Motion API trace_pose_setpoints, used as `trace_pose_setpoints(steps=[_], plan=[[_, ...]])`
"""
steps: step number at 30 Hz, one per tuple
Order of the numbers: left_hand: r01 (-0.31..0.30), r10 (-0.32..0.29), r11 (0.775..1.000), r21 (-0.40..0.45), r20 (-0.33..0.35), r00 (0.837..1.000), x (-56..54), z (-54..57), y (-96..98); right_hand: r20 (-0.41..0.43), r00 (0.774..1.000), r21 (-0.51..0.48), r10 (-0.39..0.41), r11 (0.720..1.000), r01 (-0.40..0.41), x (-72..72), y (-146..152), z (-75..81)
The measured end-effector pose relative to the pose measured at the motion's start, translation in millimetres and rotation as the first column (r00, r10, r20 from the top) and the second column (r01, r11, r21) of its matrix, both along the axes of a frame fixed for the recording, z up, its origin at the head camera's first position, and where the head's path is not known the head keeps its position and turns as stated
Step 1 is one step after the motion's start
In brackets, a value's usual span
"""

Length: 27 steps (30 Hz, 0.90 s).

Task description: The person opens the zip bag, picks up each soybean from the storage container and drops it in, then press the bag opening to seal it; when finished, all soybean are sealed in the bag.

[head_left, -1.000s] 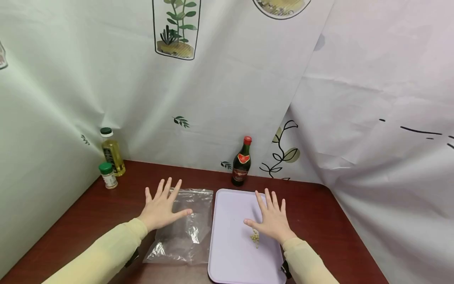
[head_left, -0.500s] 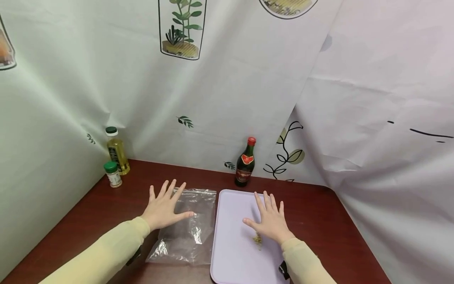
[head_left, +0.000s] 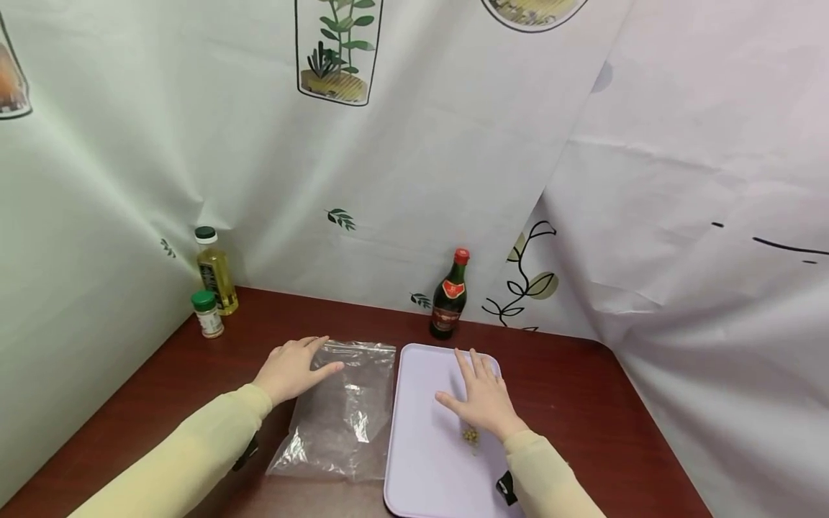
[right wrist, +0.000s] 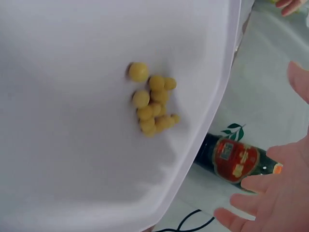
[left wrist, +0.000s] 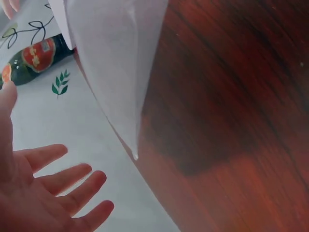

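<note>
A clear zip bag lies flat on the dark red table, its zip edge at the far side. My left hand is over the bag's upper left corner, fingers apart and thumb pointing right, holding nothing. To the right of the bag is a lilac tray bearing a small cluster of round yellowish beans. Above the tray hovers my right hand, fingers spread, with the beans partly below its wrist. In the left wrist view the left hand shows relaxed fingers; the right hand looks similar in its own view.
A dark green bottle with a red cap stands behind the tray against the printed backdrop. At the back left corner are an oil bottle and a green-capped shaker jar. Cloth walls border the table behind and on both sides.
My left hand has tipped lower toward the bag, its fingers no longer raised and fanned. My right hand has shifted slightly left over the tray. The head view has turned a little left.
</note>
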<state>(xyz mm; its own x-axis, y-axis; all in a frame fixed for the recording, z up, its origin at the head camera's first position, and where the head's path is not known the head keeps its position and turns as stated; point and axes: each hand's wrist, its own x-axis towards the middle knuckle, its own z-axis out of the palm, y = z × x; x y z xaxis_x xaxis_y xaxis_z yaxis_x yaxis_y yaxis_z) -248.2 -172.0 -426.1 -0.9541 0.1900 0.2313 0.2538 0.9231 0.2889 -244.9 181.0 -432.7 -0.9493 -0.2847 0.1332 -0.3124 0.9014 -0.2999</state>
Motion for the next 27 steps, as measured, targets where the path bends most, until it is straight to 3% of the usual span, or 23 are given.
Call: trace_pose_setpoints(steps=[8,20,27], plan=[[0.003,-0.003,1.0,-0.015,0.014,1.0,-4.7,-3.5,-3.2,-0.022,0.999,-0.006,0.048,0.999,-0.048,-4.4,-13,-2.8],[-0.043,0.045,0.999,-0.024,0.066,0.997,-13.8,-4.7,1.3,-0.176,0.98,-0.11,0.094,0.987,-0.115,-17.2,-42,-5.1],[-0.042,0.045,0.999,-0.03,0.08,0.996,-17.3,-7.9,6.6,-0.153,0.983,-0.226,0.1,0.965,-0.133,-22.6,-57,-6.5]])
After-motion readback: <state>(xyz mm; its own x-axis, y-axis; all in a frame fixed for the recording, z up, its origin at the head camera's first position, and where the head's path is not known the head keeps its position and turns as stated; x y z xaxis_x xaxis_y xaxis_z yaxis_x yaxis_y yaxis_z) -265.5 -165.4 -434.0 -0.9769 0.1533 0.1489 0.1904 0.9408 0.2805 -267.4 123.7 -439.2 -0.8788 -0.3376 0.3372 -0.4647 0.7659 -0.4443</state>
